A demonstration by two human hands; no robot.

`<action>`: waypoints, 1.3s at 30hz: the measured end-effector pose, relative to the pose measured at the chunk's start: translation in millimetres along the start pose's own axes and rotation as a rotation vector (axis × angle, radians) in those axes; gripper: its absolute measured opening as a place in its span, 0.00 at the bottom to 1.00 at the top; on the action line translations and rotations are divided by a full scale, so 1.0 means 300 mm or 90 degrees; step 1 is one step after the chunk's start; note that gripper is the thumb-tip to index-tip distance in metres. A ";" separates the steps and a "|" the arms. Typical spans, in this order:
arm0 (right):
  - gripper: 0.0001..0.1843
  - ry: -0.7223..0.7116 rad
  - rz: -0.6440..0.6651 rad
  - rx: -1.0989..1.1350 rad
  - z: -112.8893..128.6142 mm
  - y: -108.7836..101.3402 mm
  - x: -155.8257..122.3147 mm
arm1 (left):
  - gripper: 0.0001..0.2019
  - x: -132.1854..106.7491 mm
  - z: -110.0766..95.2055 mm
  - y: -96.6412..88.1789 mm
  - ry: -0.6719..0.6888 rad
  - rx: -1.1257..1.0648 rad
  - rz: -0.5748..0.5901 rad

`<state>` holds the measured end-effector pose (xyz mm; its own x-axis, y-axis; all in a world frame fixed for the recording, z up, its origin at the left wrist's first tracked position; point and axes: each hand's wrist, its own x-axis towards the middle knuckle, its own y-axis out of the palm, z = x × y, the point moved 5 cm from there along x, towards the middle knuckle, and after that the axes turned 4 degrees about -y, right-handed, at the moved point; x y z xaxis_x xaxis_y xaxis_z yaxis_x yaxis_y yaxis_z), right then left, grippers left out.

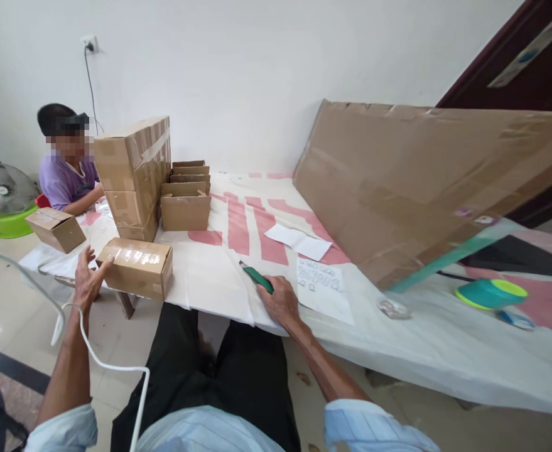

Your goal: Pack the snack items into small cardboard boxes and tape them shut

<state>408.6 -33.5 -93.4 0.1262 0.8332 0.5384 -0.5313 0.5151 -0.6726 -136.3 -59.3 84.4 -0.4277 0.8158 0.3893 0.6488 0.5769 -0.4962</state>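
Note:
My left hand (88,277) is at the left end of a taped cardboard box (137,267), fingers apart, with the thumb at the box's near side. The box lies at the table's front edge, its top sealed with shiny clear tape. My right hand (280,300) is closed around a green utility knife (259,280), its tip pointing up and left over the white cloth. Just right of that hand lies a paper sheet (323,290) with printed shapes. A folded white paper (298,242) rests behind it.
Stacked taped boxes (132,179) and several open boxes (186,212) stand at the back left. Beyond them sits a person (71,172) near a smaller box (56,229). A large cardboard sheet (426,182) leans at right, near a teal tape roll (485,295). A white cable (110,364) hangs at left.

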 end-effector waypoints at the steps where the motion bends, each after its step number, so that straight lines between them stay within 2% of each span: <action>1: 0.17 -0.002 0.005 -0.005 0.004 -0.001 0.000 | 0.39 0.021 0.034 0.012 -0.037 -0.033 0.062; 3: 0.18 -0.010 0.006 -0.012 0.022 -0.007 0.002 | 0.38 0.019 0.069 0.050 -0.066 -0.095 0.158; 5: 0.20 -0.017 -0.015 -0.006 0.059 -0.024 0.007 | 0.40 -0.027 0.072 0.098 -0.065 -0.155 0.211; 9: 0.21 -0.039 -0.054 0.121 0.210 -0.069 0.040 | 0.40 -0.139 0.047 0.203 -0.041 -0.241 0.316; 11: 0.24 -0.039 -0.024 0.241 0.306 -0.081 0.066 | 0.41 -0.169 0.037 0.249 -0.030 -0.266 0.377; 14: 0.29 -0.013 0.045 0.384 0.435 -0.087 0.096 | 0.49 -0.180 0.035 0.304 -0.059 -0.306 0.450; 16: 0.31 -0.005 0.090 0.429 0.496 -0.084 0.101 | 0.52 -0.179 0.033 0.330 -0.072 -0.320 0.467; 18: 0.32 0.001 0.116 0.441 0.523 -0.078 0.095 | 0.52 -0.184 0.022 0.351 -0.054 -0.325 0.469; 21: 0.32 0.033 0.104 0.434 0.488 -0.072 0.080 | 0.51 -0.212 -0.008 0.377 -0.003 -0.330 0.457; 24: 0.32 0.082 0.079 0.425 0.399 -0.076 0.073 | 0.53 -0.246 -0.053 0.391 0.047 -0.307 0.404; 27: 0.34 0.135 0.077 0.437 0.317 -0.081 0.072 | 0.55 -0.274 -0.124 0.392 0.124 -0.271 0.365; 30: 0.37 0.225 0.085 0.491 0.265 -0.074 0.062 | 0.55 -0.295 -0.193 0.391 0.204 -0.239 0.370; 34: 0.38 0.290 0.062 0.547 0.242 -0.070 0.046 | 0.54 -0.309 -0.243 0.391 0.256 -0.222 0.374; 39: 0.34 0.279 0.057 0.575 0.241 -0.074 0.039 | 0.54 -0.319 -0.268 0.381 0.267 -0.213 0.375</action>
<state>361.2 -49.7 -35.4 0.2553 0.9554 0.1485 -0.9668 0.2532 0.0330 29.4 -74.8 52.7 0.2733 0.8613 0.4283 0.8779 -0.0413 -0.4771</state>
